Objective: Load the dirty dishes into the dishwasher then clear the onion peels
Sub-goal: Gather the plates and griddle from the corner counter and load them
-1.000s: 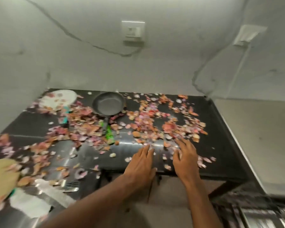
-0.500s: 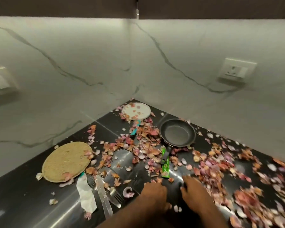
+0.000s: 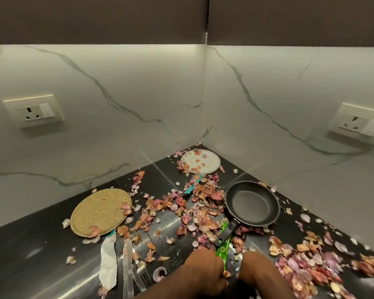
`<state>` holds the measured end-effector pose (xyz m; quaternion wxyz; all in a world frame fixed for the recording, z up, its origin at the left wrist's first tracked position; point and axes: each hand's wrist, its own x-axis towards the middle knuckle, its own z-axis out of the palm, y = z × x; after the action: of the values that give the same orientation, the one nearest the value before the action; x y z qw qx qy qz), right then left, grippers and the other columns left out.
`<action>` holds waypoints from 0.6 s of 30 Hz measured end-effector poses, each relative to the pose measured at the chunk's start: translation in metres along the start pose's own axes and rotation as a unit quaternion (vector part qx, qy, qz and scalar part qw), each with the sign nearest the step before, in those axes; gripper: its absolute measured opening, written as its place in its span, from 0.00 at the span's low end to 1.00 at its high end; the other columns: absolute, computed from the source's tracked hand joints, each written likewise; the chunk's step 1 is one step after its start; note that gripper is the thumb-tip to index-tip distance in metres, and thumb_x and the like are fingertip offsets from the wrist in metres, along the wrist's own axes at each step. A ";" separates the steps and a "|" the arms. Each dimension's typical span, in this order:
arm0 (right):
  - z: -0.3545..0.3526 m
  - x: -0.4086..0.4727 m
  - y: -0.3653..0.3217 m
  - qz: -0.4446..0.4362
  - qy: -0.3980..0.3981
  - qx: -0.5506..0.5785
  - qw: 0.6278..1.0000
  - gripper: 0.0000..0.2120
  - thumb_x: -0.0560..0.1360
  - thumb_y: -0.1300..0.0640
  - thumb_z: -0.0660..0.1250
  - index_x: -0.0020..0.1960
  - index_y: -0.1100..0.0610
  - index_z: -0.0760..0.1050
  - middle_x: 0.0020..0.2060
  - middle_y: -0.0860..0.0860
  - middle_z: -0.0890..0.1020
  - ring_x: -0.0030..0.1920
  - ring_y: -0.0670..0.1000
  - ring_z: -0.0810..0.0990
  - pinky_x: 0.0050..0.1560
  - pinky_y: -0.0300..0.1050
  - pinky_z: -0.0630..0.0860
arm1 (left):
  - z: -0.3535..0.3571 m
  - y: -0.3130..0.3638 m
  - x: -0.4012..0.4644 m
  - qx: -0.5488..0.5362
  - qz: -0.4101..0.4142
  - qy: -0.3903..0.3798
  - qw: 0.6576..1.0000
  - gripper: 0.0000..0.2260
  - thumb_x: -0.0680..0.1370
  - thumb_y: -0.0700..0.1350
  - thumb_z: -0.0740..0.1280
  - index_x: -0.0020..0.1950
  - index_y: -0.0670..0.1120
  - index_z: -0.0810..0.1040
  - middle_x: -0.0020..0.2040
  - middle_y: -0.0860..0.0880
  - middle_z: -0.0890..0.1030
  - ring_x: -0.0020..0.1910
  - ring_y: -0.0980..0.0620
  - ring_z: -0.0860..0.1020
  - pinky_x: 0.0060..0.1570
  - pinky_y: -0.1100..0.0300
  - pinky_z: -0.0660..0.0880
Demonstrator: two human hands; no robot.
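Note:
Pink and brown onion peels [image 3: 203, 214] are strewn over the black counter [image 3: 30, 253], thickest in the middle and at the right [image 3: 307, 262]. A dark frying pan [image 3: 252, 203] sits among them, its handle [image 3: 226, 234] pointing at me over a green packet [image 3: 222, 250]. In the far corner lies a white plate [image 3: 215, 167] with peels on it. A table knife [image 3: 127, 266] and a fork [image 3: 141, 275] lie at the front left. My left hand [image 3: 203, 270] and my right hand [image 3: 261, 270] rest at the counter's front edge, either side of the packet. Their fingers bend downward and the tips are hidden.
A round woven mat [image 3: 100, 211] lies at the left, with a white wrapper [image 3: 108, 264] in front of it. A teal-handled utensil [image 3: 191, 188] is half buried in peels. Marble walls meet in the corner, each with a socket [image 3: 34, 110] [image 3: 358, 124]. Dark cabinets hang overhead.
The view has swung left and up to the corner. My hands, flat and spread on the peels a second ago, have drawn back to the front edge with fingers bent.

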<state>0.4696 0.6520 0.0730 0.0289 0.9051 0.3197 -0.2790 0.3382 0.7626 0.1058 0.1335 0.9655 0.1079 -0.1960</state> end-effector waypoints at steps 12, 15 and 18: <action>-0.045 0.025 -0.011 0.006 -0.018 -0.038 0.999 0.21 0.78 0.57 0.73 0.69 0.60 0.76 0.68 0.58 0.79 0.67 0.59 0.79 0.63 0.51 0.77 | -0.045 -0.061 0.111 -0.241 -0.065 0.118 0.961 0.13 0.81 0.49 0.68 0.37 0.50 0.79 0.31 0.53 0.80 0.27 0.60 0.76 0.33 0.61 0.77; -0.054 0.025 -0.009 0.018 -0.046 -0.037 0.998 0.20 0.78 0.57 0.73 0.68 0.62 0.78 0.64 0.58 0.81 0.63 0.59 0.81 0.55 0.48 0.78 | -0.063 -0.078 0.136 -0.276 -0.076 0.172 0.943 0.12 0.82 0.48 0.68 0.39 0.47 0.81 0.32 0.50 0.83 0.29 0.58 0.81 0.31 0.60 0.79; -0.056 0.029 -0.005 0.035 -0.052 -0.013 0.998 0.18 0.77 0.57 0.73 0.65 0.62 0.79 0.61 0.58 0.83 0.59 0.58 0.83 0.49 0.48 0.78 | -0.077 -0.100 0.162 -0.256 -0.100 0.224 0.935 0.09 0.79 0.48 0.68 0.40 0.48 0.80 0.36 0.51 0.83 0.36 0.52 0.82 0.38 0.55 0.80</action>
<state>0.5125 0.6852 0.1053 0.0669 0.8994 0.2895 -0.3206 0.4849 0.9052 0.0864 0.3283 0.9015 0.2780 0.0469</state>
